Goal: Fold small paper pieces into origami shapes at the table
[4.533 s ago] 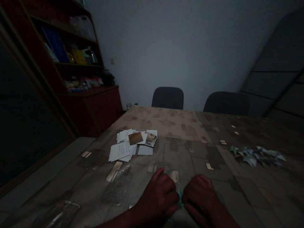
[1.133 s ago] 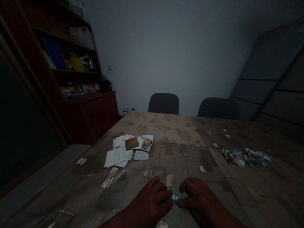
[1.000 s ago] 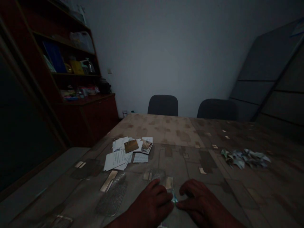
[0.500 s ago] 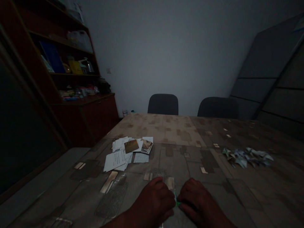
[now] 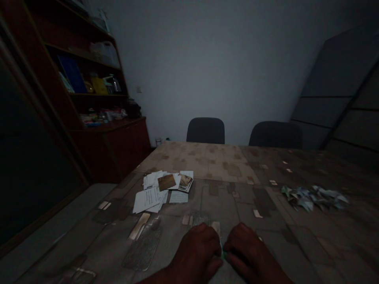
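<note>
Near the front edge of the view, my left hand [image 5: 199, 250] is closed, its fingertips on a small green and whitish piece [image 5: 224, 254], perhaps paper. My right hand [image 5: 248, 249] is closed too and pinches the same piece from the right. Most of that piece is hidden between the fingers. Both hands rest low over the patterned tablecloth [image 5: 207, 201]. Beyond them to the left lies a loose pile of printed cards [image 5: 148, 199], with a brown picture card [image 5: 166, 182] on top. Several folded paper pieces [image 5: 314, 198] form a heap at the right.
Two dark chairs [image 5: 205, 130] [image 5: 275, 134] stand behind the table's far edge. At the left is a reddish wooden cabinet [image 5: 127, 142] with filled shelves. A glass [image 5: 158, 141] shows beyond the table's far left corner.
The whole view has shifted slightly, so the table and cards appear a little further right. Both hands stay close together on the small green piece, with slightly changed finger positions.
</note>
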`<act>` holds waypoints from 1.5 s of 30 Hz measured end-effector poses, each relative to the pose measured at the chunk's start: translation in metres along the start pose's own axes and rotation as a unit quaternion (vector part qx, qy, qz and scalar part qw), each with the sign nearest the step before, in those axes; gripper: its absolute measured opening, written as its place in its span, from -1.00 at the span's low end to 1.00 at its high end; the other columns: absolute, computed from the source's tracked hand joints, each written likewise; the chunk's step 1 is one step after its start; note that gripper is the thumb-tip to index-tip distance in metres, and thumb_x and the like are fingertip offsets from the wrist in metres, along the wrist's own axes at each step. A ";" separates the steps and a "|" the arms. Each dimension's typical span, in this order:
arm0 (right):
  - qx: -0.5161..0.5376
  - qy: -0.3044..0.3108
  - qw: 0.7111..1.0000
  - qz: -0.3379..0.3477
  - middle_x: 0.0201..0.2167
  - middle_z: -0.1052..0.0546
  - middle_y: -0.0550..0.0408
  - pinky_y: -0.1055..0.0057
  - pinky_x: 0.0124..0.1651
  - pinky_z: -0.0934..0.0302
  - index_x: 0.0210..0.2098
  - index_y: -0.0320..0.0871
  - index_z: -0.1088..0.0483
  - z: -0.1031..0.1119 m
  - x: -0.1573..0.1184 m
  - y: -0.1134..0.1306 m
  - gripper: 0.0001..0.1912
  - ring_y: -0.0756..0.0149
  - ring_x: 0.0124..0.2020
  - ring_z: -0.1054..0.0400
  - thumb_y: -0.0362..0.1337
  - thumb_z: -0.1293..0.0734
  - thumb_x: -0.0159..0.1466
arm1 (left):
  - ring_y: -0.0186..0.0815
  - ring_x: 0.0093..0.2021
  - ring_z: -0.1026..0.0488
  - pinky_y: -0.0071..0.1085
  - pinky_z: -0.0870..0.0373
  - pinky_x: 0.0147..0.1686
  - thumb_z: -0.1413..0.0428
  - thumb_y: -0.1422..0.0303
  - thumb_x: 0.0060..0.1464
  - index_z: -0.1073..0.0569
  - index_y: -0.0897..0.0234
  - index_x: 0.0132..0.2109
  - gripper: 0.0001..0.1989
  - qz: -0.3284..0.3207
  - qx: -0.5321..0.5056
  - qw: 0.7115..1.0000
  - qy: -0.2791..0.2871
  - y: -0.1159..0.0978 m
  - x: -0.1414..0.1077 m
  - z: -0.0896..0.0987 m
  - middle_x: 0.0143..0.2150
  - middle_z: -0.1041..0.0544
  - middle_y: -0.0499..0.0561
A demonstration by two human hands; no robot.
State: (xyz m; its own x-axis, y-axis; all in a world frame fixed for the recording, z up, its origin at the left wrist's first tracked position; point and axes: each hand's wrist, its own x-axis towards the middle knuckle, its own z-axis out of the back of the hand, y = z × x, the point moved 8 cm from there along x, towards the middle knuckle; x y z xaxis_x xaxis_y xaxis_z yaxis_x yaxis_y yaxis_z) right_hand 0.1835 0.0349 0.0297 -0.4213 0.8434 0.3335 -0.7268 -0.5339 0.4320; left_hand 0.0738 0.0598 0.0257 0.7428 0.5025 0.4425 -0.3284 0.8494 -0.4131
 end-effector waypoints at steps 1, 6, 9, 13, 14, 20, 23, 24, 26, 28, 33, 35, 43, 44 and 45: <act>0.006 -0.002 1.000 0.001 -0.36 -0.50 0.08 0.30 -0.23 -0.23 -0.35 -0.13 -0.41 0.000 0.000 0.000 -0.88 0.19 -0.27 -0.36 -0.48 -0.36 0.24 | -0.25 -0.25 -0.41 -0.36 -0.27 -0.24 -0.24 0.54 -0.06 -0.43 0.28 -0.33 -0.85 0.025 -0.022 0.999 -0.004 0.002 0.000 0.001 -0.29 -0.50 -0.03; 0.040 -0.025 0.999 -0.006 -0.38 -0.48 0.08 0.29 -0.21 -0.22 -0.39 -0.14 -0.37 0.000 0.000 -0.002 -0.86 0.20 -0.28 -0.35 -0.50 -0.32 0.20 | -0.23 -0.21 -0.40 -0.36 -0.26 -0.22 -0.23 0.58 -0.08 -0.42 0.28 -0.36 -0.82 0.075 -0.087 0.993 -0.028 0.004 -0.002 0.004 -0.28 -0.46 -0.01; 0.107 -0.028 0.993 -0.049 -0.42 -0.45 0.10 0.31 -0.23 -0.21 -0.44 -0.13 -0.34 0.001 0.000 -0.007 -0.88 0.21 -0.30 -0.34 -0.40 -0.29 0.23 | -0.23 -0.23 -0.39 -0.35 -0.28 -0.23 -0.14 0.49 0.10 -0.42 0.29 -0.25 -0.95 0.022 -0.111 0.992 -0.056 -0.003 0.001 0.014 -0.28 -0.47 0.03; 0.260 -0.013 0.956 -0.139 -0.47 -0.38 0.13 0.36 -0.30 -0.20 -0.49 -0.10 -0.31 0.002 -0.001 -0.015 -0.78 0.24 -0.36 -0.31 -0.17 -0.27 0.24 | -0.22 -0.26 -0.41 -0.34 -0.30 -0.26 0.04 0.34 0.31 -0.40 0.31 -0.09 -0.83 -0.111 -0.090 0.987 -0.070 -0.024 0.003 0.026 -0.24 -0.52 0.10; 0.289 -0.007 0.946 -0.148 -0.47 -0.37 0.14 0.36 -0.32 -0.20 -0.50 -0.10 -0.31 0.002 -0.001 -0.015 -0.77 0.25 -0.37 -0.30 -0.13 -0.27 0.22 | -0.23 -0.28 -0.42 -0.34 -0.30 -0.28 0.07 0.33 0.34 -0.41 0.30 -0.10 -0.81 -0.134 -0.076 0.985 -0.075 -0.028 0.003 0.028 -0.26 -0.54 0.10; 0.310 0.006 0.936 -0.164 -0.50 -0.35 0.15 0.34 -0.31 -0.19 -0.52 -0.12 -0.31 -0.001 -0.002 -0.012 -0.74 0.25 -0.40 -0.28 -0.09 -0.28 0.19 | -0.30 -0.43 -0.41 -0.36 -0.28 -0.36 0.10 0.29 0.38 -0.45 0.29 -0.24 -0.70 -0.167 -0.053 0.976 -0.129 -0.034 0.001 0.037 -0.44 -0.54 0.03; 0.248 -0.036 0.957 -0.146 -0.48 -0.40 0.13 0.36 -0.32 -0.21 -0.46 -0.12 -0.35 0.010 -0.001 -0.008 -0.79 0.25 -0.39 -0.32 -0.17 -0.26 0.26 | -0.31 -0.44 -0.42 -0.39 -0.28 -0.37 0.05 0.29 0.36 -0.48 0.30 -0.26 -0.71 -0.124 -0.088 0.977 -0.150 -0.028 0.002 0.042 -0.46 -0.55 0.02; 0.217 -0.053 0.967 -0.123 -0.45 -0.43 0.11 0.36 -0.31 -0.22 -0.42 -0.12 -0.37 0.015 0.000 -0.004 -0.82 0.24 -0.37 -0.35 -0.20 -0.26 0.28 | -0.32 -0.45 -0.42 -0.40 -0.27 -0.39 0.03 0.27 0.35 -0.48 0.30 -0.28 -0.70 -0.099 -0.101 0.977 -0.158 -0.024 0.003 0.043 -0.47 -0.54 0.02; 0.140 -0.079 0.986 -0.053 -0.41 -0.48 0.10 0.36 -0.28 -0.23 -0.33 -0.10 -0.40 0.026 0.001 0.009 -0.89 0.23 -0.33 -0.38 -0.23 -0.29 0.31 | -0.32 -0.46 -0.42 -0.43 -0.26 -0.43 -0.01 0.22 0.33 -0.49 0.29 -0.33 -0.67 -0.045 -0.124 0.977 -0.169 -0.015 0.003 0.044 -0.49 -0.52 0.00; 0.071 -0.095 0.993 0.009 -0.41 -0.50 0.11 0.35 -0.28 -0.22 -0.30 -0.09 -0.39 0.031 0.000 0.022 -0.91 0.22 -0.34 -0.38 -0.22 -0.32 0.32 | -0.32 -0.47 -0.42 -0.45 -0.24 -0.46 -0.02 0.16 0.31 -0.49 0.28 -0.37 -0.63 -0.008 -0.141 0.976 -0.168 -0.009 0.002 0.042 -0.51 -0.51 -0.01; -0.002 -0.113 0.992 0.053 -0.47 -0.50 0.12 0.34 -0.32 -0.17 -0.36 -0.09 -0.33 0.032 -0.001 0.032 -0.70 0.26 -0.40 -0.36 -0.16 -0.15 0.46 | -0.33 -0.48 -0.41 -0.46 -0.22 -0.47 0.03 0.15 0.33 -0.45 0.30 -0.38 -0.60 -0.012 -0.139 0.978 -0.155 -0.012 -0.001 0.036 -0.52 -0.49 -0.01; -0.011 -0.113 0.992 0.056 -0.49 -0.49 0.12 0.34 -0.32 -0.16 -0.38 -0.10 -0.32 0.031 -0.001 0.033 -0.63 0.27 -0.41 -0.35 -0.12 -0.09 0.48 | -0.33 -0.48 -0.39 -0.46 -0.21 -0.46 0.05 0.17 0.34 -0.44 0.30 -0.37 -0.61 -0.038 -0.120 0.979 -0.158 -0.015 -0.002 0.035 -0.52 -0.48 -0.01; -0.059 -0.109 0.990 0.072 -0.51 -0.47 0.10 0.32 -0.32 -0.14 -0.40 -0.11 -0.32 0.024 0.000 0.035 -0.58 0.28 -0.45 -0.33 -0.12 -0.04 0.49 | -0.33 -0.52 -0.33 -0.43 -0.16 -0.48 0.12 0.25 0.36 -0.40 0.29 -0.38 -0.62 -0.076 -0.074 0.983 -0.151 -0.019 -0.002 0.030 -0.54 -0.44 0.00; -0.051 -0.109 0.990 0.070 -0.51 -0.47 0.11 0.33 -0.33 -0.15 -0.40 -0.11 -0.32 0.023 0.000 0.034 -0.59 0.28 -0.44 -0.33 -0.13 -0.05 0.49 | -0.33 -0.52 -0.33 -0.43 -0.16 -0.48 0.13 0.23 0.36 -0.40 0.29 -0.39 -0.61 -0.070 -0.082 0.983 -0.149 -0.018 -0.002 0.030 -0.54 -0.43 0.00; -0.038 -0.110 0.991 0.065 -0.51 -0.47 0.11 0.35 -0.34 -0.15 -0.40 -0.11 -0.33 0.023 0.000 0.033 -0.60 0.28 -0.44 -0.34 -0.12 -0.06 0.49 | -0.32 -0.51 -0.34 -0.43 -0.16 -0.48 0.13 0.22 0.36 -0.40 0.29 -0.39 -0.60 -0.060 -0.093 0.983 -0.146 -0.017 -0.002 0.031 -0.54 -0.44 0.00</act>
State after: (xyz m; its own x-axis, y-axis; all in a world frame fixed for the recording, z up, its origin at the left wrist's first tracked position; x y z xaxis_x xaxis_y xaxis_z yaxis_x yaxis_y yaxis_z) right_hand 0.1717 0.0162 0.0628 -0.3913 0.7299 0.5605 -0.7171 -0.6236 0.3113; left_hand 0.0601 0.0498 0.0560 0.5616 0.4489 0.6951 -0.1160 0.8745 -0.4710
